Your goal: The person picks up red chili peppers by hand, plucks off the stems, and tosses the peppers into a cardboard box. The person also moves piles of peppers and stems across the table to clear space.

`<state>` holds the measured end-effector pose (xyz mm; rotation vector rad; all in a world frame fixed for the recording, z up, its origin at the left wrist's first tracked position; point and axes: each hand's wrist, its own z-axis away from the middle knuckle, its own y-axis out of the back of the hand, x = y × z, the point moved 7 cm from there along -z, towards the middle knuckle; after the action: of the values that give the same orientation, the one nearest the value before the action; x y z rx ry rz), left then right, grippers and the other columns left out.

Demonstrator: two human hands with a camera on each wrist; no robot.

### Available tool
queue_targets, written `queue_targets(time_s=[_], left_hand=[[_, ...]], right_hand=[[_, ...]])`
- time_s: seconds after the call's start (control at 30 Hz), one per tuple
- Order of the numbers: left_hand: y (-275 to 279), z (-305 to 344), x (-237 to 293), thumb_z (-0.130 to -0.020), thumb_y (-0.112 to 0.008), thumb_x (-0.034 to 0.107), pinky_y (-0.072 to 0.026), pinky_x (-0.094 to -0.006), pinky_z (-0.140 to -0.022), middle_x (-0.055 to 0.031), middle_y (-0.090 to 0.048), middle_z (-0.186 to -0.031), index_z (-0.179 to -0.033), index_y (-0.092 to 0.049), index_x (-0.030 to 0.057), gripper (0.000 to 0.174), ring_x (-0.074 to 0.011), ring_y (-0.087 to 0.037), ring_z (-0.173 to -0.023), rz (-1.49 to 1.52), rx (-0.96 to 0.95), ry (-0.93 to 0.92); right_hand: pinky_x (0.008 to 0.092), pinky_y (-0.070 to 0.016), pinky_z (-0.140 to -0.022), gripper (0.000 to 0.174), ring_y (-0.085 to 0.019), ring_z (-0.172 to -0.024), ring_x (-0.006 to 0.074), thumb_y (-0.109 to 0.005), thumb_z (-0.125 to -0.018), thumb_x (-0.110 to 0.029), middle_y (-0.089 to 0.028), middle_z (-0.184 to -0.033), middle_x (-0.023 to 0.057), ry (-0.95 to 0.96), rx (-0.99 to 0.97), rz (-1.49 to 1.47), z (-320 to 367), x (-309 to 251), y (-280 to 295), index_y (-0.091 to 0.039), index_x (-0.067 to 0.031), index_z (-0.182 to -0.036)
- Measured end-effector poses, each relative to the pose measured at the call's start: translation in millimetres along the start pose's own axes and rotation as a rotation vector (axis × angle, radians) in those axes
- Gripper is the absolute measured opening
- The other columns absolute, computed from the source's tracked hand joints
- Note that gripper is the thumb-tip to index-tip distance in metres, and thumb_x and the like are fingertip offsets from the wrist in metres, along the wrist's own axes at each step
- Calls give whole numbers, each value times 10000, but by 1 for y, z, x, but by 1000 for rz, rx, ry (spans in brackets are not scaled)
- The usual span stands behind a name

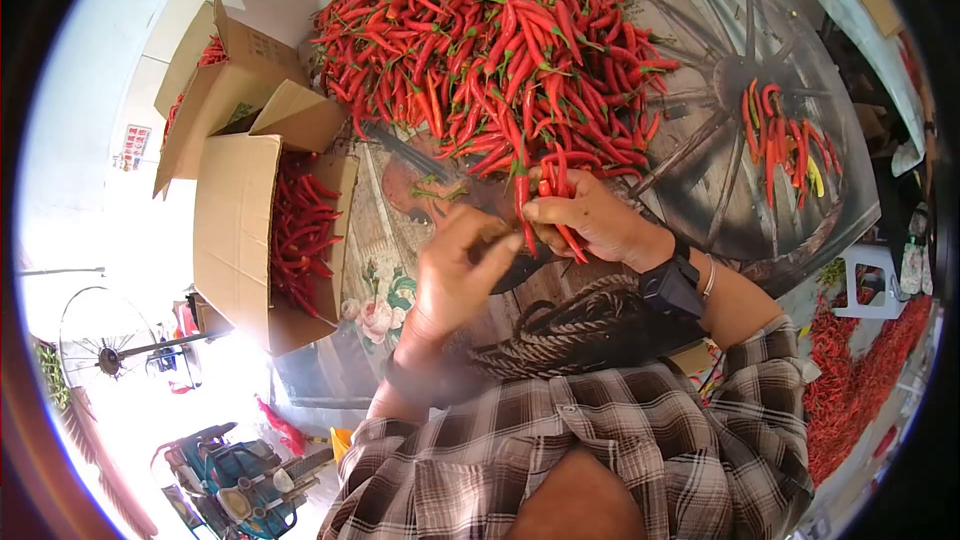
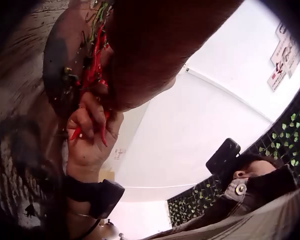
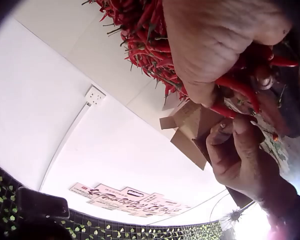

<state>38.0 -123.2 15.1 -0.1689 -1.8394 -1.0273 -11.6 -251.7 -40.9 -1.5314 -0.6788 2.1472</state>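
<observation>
Red chilies [image 1: 553, 202] sitting bunched in right hand [image 1: 600, 225], fingers curling round them, just below big chili pile [image 1: 500, 40] on table [image 1: 720, 190]. One chili [image 1: 522, 210] hanging out of bunch, long axis running roughly toward person, green stem end lying far side, tip pointing at left hand [image 1: 455, 275]. Left hand lying just beside, thumb and fingertips pinching that chili's lower end, contact partly hidden. Left hand being nearer tip, right hand nearer stems. Cardboard box [image 1: 235, 230] lying well apart on left.

Bright daylight, blown-out glare at lower left, heavy fisheye warp with dark rims, wrist close-ups blurred.
</observation>
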Motion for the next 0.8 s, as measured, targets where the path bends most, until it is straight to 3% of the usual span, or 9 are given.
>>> queue_targets(time_s=[0.03, 0.1, 0.17, 0.23, 0.47, 0.53, 0.63, 0.77, 0.8], left_hand=[[0, -3, 2, -795, -698, 77, -442, -251, -569, -34, -578, -794, -912, -613, 23, 154, -126, -551, -666, 0, -2, -1], [6, -5, -13, -833, -680, 84, -436, -210, -590, -5, -596, -833, -936, -616, 4, 145, -59, -523, -710, 511, 152, 363], [4, -8, -11, -858, -662, 94, -438, -190, -611, 0, -596, -865, -961, -608, -11, 156, -38, -507, -727, 570, 135, 377], [2, -9, -16, -863, -660, 105, -434, -188, -607, -5, -589, -818, -990, -597, -16, 187, -43, -511, -705, 403, 96, 262], [-4, -4, -26, -865, -612, 81, -388, -184, -535, 12, -542, -701, -909, -591, -5, 99, -40, -491, -597, 509, 37, 371], [-19, 0, -35, -874, -568, 92, -306, -185, -460, 31, -485, -641, -837, -578, 6, 94, -25, -412, -521, 954, -67, 532], [-24, -2, -36, -888, -553, 116, -231, -199, -419, 48, -422, -593, -824, -564, 14, 121, -17, -334, -490, 1376, -133, 611], [12, -13, -49, -878, -591, 140, -285, -190, -424, 17, -483, -643, -838, -566, 11, 138, -29, -397, -503, 1038, 3, 546], [30, -25, -52, -867, -618, 172, -331, -191, -447, -1, -517, -675, -858, -573, 2, 176, -54, -450, -532, 632, 91, 458]], right_hand=[[223, -355, -426, 148, -480, -495, 70, -646, -831, -171, -514, -629, -15, 1, 1, -1, 1, -2, -2, -553, -69, -885], [217, -366, -450, 134, -487, -511, 67, -641, -824, -136, -521, -643, -17, -37, -18, 132, 2, -3, -7, -549, -65, -888], [216, -367, -460, 130, -484, -521, 59, -641, -821, -128, -520, -649, -21, -16, -36, 195, 2, -3, -10, -547, -62, -883], [215, -367, -470, 127, -481, -531, 52, -642, -818, -119, -518, -654, -24, 2, -63, 256, 0, 0, -12, -546, -59, -877], [210, -368, -514, 147, -459, -583, 33, -673, -800, -135, -494, -679, -62, 24, -175, 480, 2, 7, -16, -584, -55, -885], [208, -369, -518, 148, -461, -587, 33, -674, -798, -132, -495, -682, -64, 32, -200, 502, 1, 10, -15, -589, -56, -892], [214, -415, -562, 119, -505, -617, 52, -674, -805, -104, -550, -726, -32, 35, -209, 433, 1, 8, -15, -591, -37, -858], [210, -404, -528, 141, -504, -586, 48, -678, -808, -147, -551, -707, -28, -12, -195, 324, 2, 3, -15, -584, -53, -854], [210, -387, -499, 159, -488, -557, 41, -682, -814, -189, -534, -668, -34, -1, -180, 280, 2, 2, -14, -579, -71, -836]])
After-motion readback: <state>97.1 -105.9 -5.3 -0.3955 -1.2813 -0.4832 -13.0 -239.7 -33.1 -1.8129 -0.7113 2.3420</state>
